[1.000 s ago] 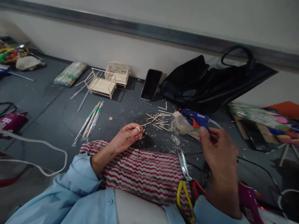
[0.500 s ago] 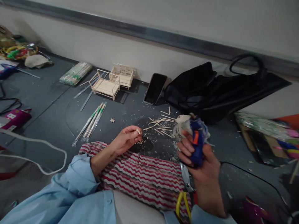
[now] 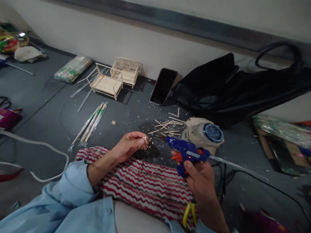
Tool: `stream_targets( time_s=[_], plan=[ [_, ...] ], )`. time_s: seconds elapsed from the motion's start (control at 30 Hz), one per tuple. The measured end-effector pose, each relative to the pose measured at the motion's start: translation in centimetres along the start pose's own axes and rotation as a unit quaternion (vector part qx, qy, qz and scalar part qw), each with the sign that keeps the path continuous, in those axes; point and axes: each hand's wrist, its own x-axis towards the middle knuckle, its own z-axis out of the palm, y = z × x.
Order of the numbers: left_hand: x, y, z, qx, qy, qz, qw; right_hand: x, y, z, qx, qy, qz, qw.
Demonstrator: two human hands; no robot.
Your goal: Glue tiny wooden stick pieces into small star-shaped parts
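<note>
Between the thumb and fingertips of my left hand (image 3: 128,146) is a small pale wooden piece (image 3: 145,139), partly hidden by the fingers. My right hand (image 3: 200,178) is wrapped round a blue glue gun (image 3: 188,152) with an orange trigger and a lit red light. Its nozzle points left toward the left hand, apart from the piece. A clear glue stick (image 3: 239,167) juts from the back of the gun. Thin cut sticks (image 3: 167,126) lie scattered beyond the hands. On the table to the left sits a small flower-shaped wooden piece (image 3: 114,123).
Two miniature stick-built furniture pieces, a bench frame (image 3: 107,84) and another (image 3: 127,76), stand near the wall. A phone (image 3: 164,86) leans by a black bag (image 3: 233,94). Beside the gun is a jar (image 3: 201,132). Wrapped sticks (image 3: 93,126), a striped cloth (image 3: 145,184) and yellow-handled scissors (image 3: 189,213) lie around.
My right hand has turned the glue gun from upright over the jar to point left, lower and nearer my left hand. The left hand keeps its pinch. The view has shifted slightly.
</note>
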Motion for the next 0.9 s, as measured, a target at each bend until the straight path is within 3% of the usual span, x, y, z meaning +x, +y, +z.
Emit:
stream_targets(
  time_s=[0.13, 0.4, 0.6, 0.9],
  plan=[
    [0.0, 0.1, 0.1, 0.000, 0.000, -0.003, 1.000, -0.4, -0.1, 0.3, -0.095, -0.026, -0.018, 0.995],
    [0.0, 0.1, 0.2, 0.001, -0.001, 0.010, 1.000, -0.6, -1.8, 0.9, -0.268, -0.019, -0.139, 0.953],
    [0.0, -0.1, 0.1, 0.007, -0.002, 0.011, 1.000, -0.6, -1.6, 0.7, -0.303, -0.037, -0.165, 0.938],
    [-0.1, -0.2, 0.3, 0.009, -0.002, 0.009, 1.000, -0.7, -1.0, 0.4, -0.300, -0.052, -0.171, 0.937]
  ],
)
